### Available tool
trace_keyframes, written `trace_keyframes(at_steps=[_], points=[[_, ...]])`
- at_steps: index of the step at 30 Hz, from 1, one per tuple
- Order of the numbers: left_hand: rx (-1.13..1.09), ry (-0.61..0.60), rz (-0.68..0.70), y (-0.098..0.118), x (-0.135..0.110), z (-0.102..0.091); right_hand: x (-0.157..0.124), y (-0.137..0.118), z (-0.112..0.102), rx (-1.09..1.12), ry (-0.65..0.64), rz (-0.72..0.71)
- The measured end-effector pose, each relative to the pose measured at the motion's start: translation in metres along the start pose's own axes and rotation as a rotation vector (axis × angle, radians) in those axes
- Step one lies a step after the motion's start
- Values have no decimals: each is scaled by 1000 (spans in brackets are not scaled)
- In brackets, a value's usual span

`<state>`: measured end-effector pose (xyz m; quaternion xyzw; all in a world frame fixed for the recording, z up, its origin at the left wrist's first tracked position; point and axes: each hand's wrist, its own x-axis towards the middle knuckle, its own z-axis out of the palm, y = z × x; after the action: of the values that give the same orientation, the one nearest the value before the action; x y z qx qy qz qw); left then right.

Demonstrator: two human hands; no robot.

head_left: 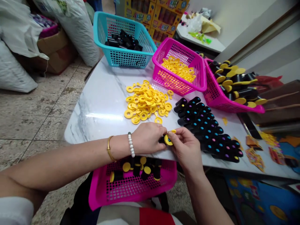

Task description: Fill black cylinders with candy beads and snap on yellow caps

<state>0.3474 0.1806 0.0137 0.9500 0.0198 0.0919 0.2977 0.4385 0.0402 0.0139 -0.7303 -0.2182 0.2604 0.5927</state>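
My left hand (148, 137) is closed round a small black tube (161, 139), mostly hidden by the fingers. A yellow ring cap (167, 140) sits at the tube's end, a blue dot showing in its hole. My right hand (187, 148) pinches the cap's yellow tab between thumb and fingers. Just beyond my hands lies a loose pile of yellow ring caps (146, 101). To the right, black tubes (206, 125) with blue, purple and pink dots lie in rows. Below my hands, a pink basket (138, 190) holds several black tubes with yellow caps.
At the back of the table (93, 100) stand a teal basket (124, 59) of black pieces and a pink basket (178, 86) of yellow caps. Another pink basket (225, 100), tilted, holds capped tubes. Yellow boxes (161, 18) are stacked behind; white sacks (77, 28) stand left.
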Motion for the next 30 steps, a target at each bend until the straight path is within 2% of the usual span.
trace_keyframes(at_steps=[5, 10, 15, 19, 22, 30], points=[[-129, 1, -14, 0, 1, -8, -4, -2, 4, -85, 32, -75], [-145, -83, -32, 1, 0, -13, -5, -7, 10, -19, 24, -12], [-41, 53, 6, 3, -8, -6, -9, -9, 12, -5, 45, 26], [-24, 51, 23, 1, -10, -3, -7, -8, 3, 50, -89, 93], [-75, 56, 29, 0, -9, -4, -5, -8, -2, 50, -168, 118], [-358, 9, -103, 5, -8, -12, -10, -4, 3, 11, -101, 57]])
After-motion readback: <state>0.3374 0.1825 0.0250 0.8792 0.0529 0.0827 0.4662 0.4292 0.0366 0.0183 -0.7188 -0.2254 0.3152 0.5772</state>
